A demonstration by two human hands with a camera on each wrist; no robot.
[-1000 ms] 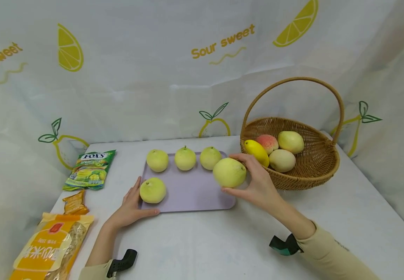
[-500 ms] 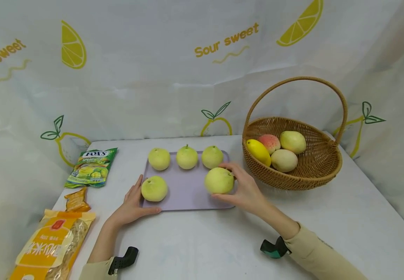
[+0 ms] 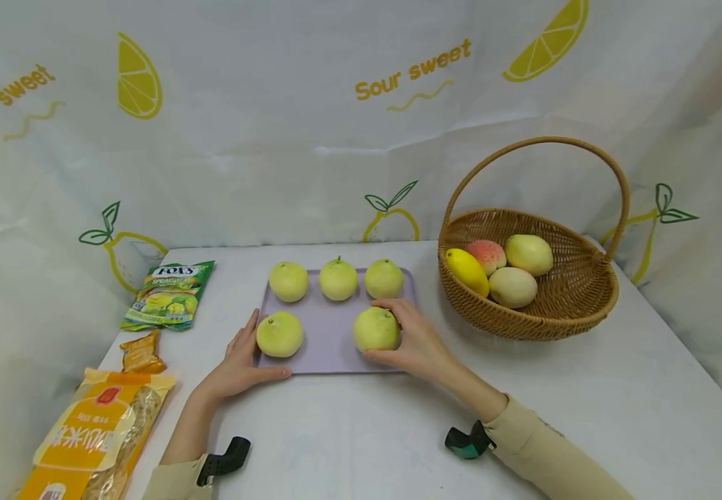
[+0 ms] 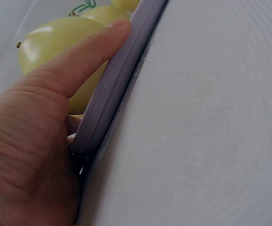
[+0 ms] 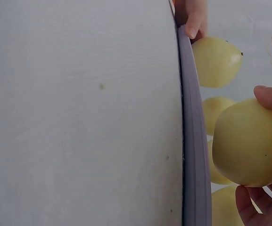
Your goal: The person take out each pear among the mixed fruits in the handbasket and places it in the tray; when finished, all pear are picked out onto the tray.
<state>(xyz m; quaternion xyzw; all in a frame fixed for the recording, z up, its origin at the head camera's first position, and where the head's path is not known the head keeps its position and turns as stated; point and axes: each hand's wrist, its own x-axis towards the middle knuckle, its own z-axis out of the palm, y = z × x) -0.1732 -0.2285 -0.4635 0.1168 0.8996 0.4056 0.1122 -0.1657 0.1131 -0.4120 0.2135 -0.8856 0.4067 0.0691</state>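
Observation:
My right hand (image 3: pixel 420 340) grips a round yellow-green pear (image 3: pixel 376 329) over the front right of a lilac tray (image 3: pixel 329 339), thumb on the near side and fingers on the far side. In the right wrist view the pear (image 5: pixel 250 143) sits between thumb and fingertips; whether it touches the tray is unclear. At the tray's front left corner, my left hand (image 3: pixel 235 368) rests with a straight thumb along the rim (image 4: pixel 112 77) and fingers along the left side. One pear (image 3: pixel 280 335) lies beside it. Three pears (image 3: pixel 338 279) stand in a row at the back.
A wicker basket (image 3: pixel 536 326) with a tall handle stands right of the tray, holding a yellow fruit (image 3: pixel 467 272), a peach (image 3: pixel 486 255) and two pale fruits. On the left lie a green candy bag (image 3: pixel 169 295), a small orange packet (image 3: pixel 142 353) and a large yellow bag (image 3: pixel 94 437).
My right hand has carried the pear left and down from beside the basket to the tray's front right. The left hand has stayed at the tray's corner. The head view has shifted slightly.

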